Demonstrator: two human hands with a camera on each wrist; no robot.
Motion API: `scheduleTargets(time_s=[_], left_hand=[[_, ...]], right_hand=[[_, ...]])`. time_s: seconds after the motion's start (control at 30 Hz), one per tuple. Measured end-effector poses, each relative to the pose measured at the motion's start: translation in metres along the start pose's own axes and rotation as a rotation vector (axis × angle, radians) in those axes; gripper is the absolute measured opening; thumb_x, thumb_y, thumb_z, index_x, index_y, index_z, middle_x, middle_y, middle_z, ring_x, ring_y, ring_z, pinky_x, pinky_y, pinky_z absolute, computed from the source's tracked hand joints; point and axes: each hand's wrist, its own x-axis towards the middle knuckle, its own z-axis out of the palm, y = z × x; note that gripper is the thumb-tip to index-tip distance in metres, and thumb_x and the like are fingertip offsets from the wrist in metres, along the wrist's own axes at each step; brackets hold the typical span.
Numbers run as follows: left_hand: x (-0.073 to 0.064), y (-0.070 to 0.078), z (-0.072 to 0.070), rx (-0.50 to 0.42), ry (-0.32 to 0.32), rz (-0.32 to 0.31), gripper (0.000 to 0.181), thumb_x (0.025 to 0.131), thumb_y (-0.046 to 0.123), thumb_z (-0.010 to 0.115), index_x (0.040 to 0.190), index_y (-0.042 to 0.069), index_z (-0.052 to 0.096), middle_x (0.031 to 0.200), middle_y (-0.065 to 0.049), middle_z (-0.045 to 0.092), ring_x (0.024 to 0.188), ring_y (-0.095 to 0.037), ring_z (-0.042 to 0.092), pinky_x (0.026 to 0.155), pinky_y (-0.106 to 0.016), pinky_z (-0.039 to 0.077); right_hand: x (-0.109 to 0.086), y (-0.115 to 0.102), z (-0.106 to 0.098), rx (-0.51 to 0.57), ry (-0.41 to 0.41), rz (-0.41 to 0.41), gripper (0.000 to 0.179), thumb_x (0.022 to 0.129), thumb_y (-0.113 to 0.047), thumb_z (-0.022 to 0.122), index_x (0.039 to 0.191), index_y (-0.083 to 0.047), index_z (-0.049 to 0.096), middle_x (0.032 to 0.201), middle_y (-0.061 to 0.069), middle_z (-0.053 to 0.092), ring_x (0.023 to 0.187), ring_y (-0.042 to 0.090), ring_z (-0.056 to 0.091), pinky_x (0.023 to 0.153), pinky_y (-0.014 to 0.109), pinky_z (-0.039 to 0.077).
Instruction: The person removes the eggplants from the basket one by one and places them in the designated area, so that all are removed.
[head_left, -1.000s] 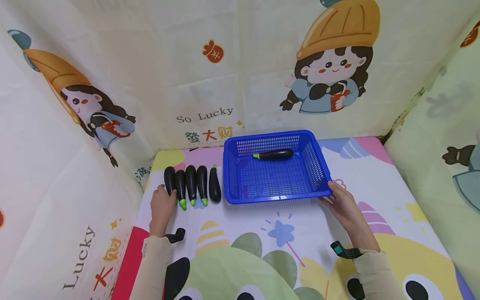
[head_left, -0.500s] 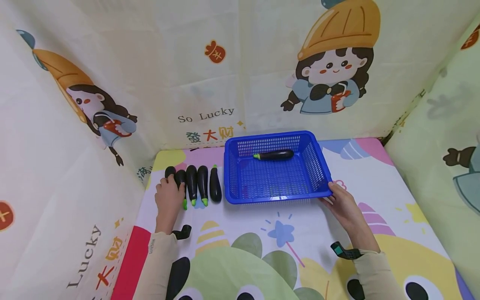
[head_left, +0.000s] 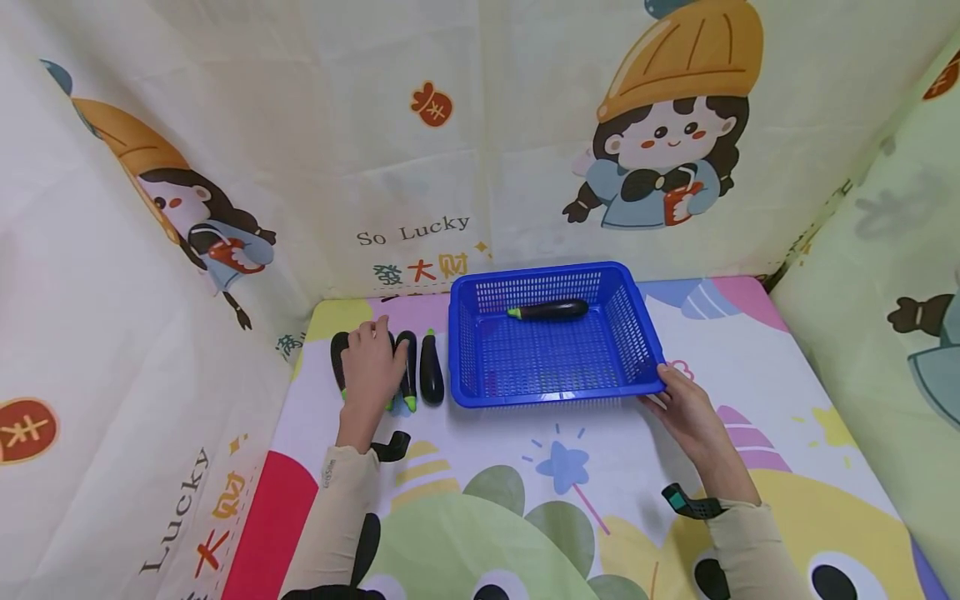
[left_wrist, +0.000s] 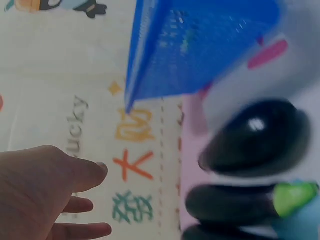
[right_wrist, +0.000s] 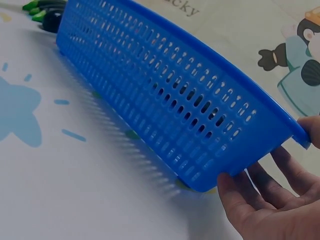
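Observation:
Several dark eggplants with green stems lie in a row on the table, left of a blue plastic basket (head_left: 555, 362). My left hand (head_left: 372, 367) is over this row, hiding the middle ones. Still visible are the rightmost eggplant (head_left: 431, 371), its neighbour (head_left: 408, 379) and the leftmost eggplant (head_left: 339, 354). In the left wrist view the fingers of the left hand (left_wrist: 45, 192) extend loosely, with nothing seen between them. My right hand (head_left: 692, 408) holds the basket's near right corner, thumb on the rim and fingers beneath. One eggplant (head_left: 553, 310) lies inside the basket, along its far side.
A printed cloth (head_left: 525, 458) covers the table. Patterned curtain walls stand behind the table (head_left: 525, 167), at left (head_left: 97, 292) and at right (head_left: 862, 275). The basket stands near the back wall.
My left hand has moved right and forward along the eggplant row, from the leftmost one to over the middle ones. The right hand and basket stay in place.

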Motion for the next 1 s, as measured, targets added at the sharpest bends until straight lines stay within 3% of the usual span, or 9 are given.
scheduleTargets(time_s=[0.17, 0.77, 1.0], left_hand=[[0.006, 0.028, -0.003, 0.001, -0.005, 0.043, 0.062, 0.104, 0.037, 0.061, 0.154, 0.005, 0.043, 0.148, -0.027, 0.050, 0.136, -0.050, 0.048, 0.110, -0.068, 0.042], [0.028, 0.114, 0.012, 0.005, -0.017, 0.191, 0.060, 0.105, 0.041, 0.060, 0.155, 0.010, 0.046, 0.147, -0.018, 0.055, 0.135, -0.041, 0.051, 0.109, -0.059, 0.046], [0.035, 0.138, 0.021, 0.033, -0.046, 0.242, 0.060, 0.105, 0.044, 0.059, 0.154, 0.012, 0.048, 0.147, -0.015, 0.057, 0.134, -0.039, 0.053, 0.106, -0.058, 0.048]], right_hand=[[0.000, 0.000, 0.000, 0.004, -0.005, 0.001, 0.051, 0.110, -0.031, 0.051, 0.158, -0.018, 0.039, 0.132, -0.012, 0.065, 0.125, 0.006, 0.059, 0.099, 0.023, 0.056], [0.000, -0.004, 0.000, -0.019, -0.007, 0.009, 0.061, 0.110, -0.033, 0.052, 0.164, -0.017, 0.030, 0.133, -0.014, 0.065, 0.125, 0.005, 0.060, 0.101, 0.023, 0.055], [0.000, -0.001, -0.001, 0.020, -0.018, 0.006, 0.045, 0.110, -0.030, 0.050, 0.154, -0.020, 0.047, 0.131, -0.011, 0.067, 0.122, 0.006, 0.062, 0.100, 0.023, 0.057]])
